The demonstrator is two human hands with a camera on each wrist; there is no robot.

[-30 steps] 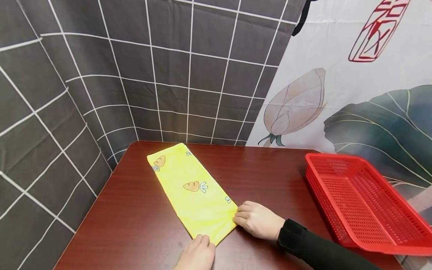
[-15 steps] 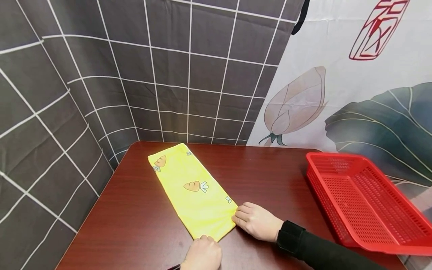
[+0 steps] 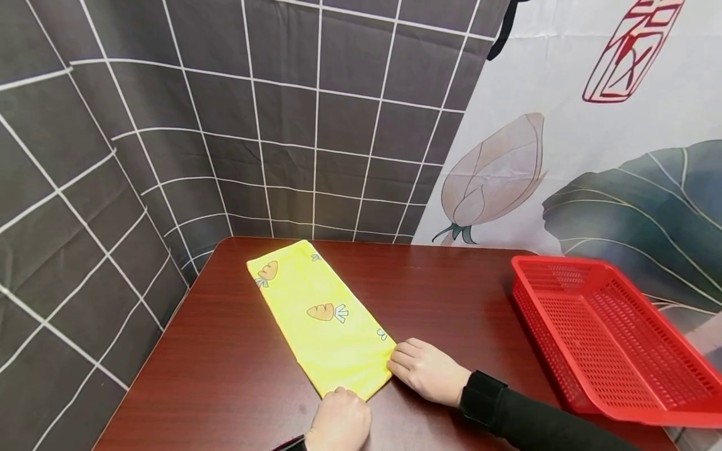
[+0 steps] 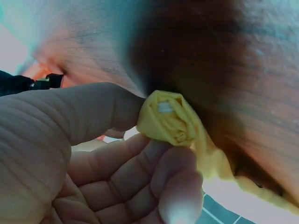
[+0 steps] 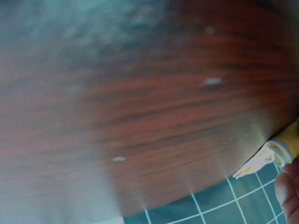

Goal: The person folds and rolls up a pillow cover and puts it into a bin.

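Both hands pinch near corners of a folded yellow cloth (image 3: 316,313) on the dark-red surface (image 3: 440,294): left hand (image 3: 338,421) at tip, right hand (image 3: 429,371) at side corner, prob. gripping. Cloth's long axis runs away, leftward; red basket (image 3: 615,341) lies right of cloth.

left hand (image 3: 338,418): fingers curled, pinching grip | right hand (image 3: 429,371): curled, knuckles up, black sleeve

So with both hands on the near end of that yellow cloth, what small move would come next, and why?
Probably lifting that near end and carrying it toward the far end, to fold the cloth in half. It already lies flat as a long narrow strip on the table, and the left hand and right hand each pinch a near corner, so the grip looks ready.
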